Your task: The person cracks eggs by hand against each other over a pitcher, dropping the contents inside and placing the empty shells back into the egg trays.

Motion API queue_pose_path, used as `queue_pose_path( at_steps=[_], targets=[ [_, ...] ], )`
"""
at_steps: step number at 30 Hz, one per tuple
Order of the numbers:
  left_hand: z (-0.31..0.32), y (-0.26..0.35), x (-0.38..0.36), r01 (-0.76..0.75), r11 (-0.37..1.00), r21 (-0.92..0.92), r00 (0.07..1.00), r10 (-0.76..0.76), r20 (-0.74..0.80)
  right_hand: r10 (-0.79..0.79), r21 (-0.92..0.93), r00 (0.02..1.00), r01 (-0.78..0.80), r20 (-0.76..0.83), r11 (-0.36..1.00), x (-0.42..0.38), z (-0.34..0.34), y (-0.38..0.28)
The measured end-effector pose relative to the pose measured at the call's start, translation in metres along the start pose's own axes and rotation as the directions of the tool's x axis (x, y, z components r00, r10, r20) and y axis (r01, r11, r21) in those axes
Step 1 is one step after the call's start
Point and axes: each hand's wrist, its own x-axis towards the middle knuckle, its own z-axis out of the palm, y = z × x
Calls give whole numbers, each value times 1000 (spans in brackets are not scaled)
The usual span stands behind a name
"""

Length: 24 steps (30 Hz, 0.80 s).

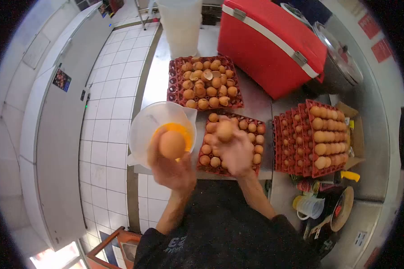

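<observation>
A brown egg (172, 145) is in my left hand (168, 172), held over the near side of a translucent plastic pitcher (141, 123). Orange-yellow liquid egg (186, 130) shows inside the pitcher. My right hand (235, 154), slightly blurred, grips another brown egg (225, 130) above a red tray (251, 167) of whole brown eggs. Part of that tray lies hidden under the hand. Behind both, a second red tray (175, 85) carries brown eggshells (202, 89), several visibly broken.
Stacked red trays of eggs (330, 136) stand at the right. A red cooler (269, 49) is behind them, beside a lidded metal pot (341, 58). A tall whitish container (179, 27) stands at the back. Lower right are a measuring jug (310, 207), a pan (343, 208) and a yellow handle (350, 175).
</observation>
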Motion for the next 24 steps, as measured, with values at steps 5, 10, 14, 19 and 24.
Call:
queue_pose_path(
  at_steps=[5, 10, 14, 19, 24],
  targets=[
    [-22, -22, -3, 26, 925, 378, 975, -107, 193, -305, -566, 943, 326, 134, 757, 38, 38, 86],
    [-42, -22, -2, 143, 918, 369, 986, -164, 27, -33, -270, 997, 50, 66, 962, 32, 50, 84],
    [-46, -25, 1, 205, 927, 315, 974, -224, 27, 66, -209, 995, -48, 79, 977, 34, 57, 95],
    [-54, -23, 16, 398, 895, 203, 898, -425, 115, 239, -57, 971, -239, 5, 969, 45, 52, 76],
    [-85, -27, 53, 550, 802, 233, 745, -597, 297, 108, -663, 900, 225, 422, 714, 59, 63, 44]
  ],
)
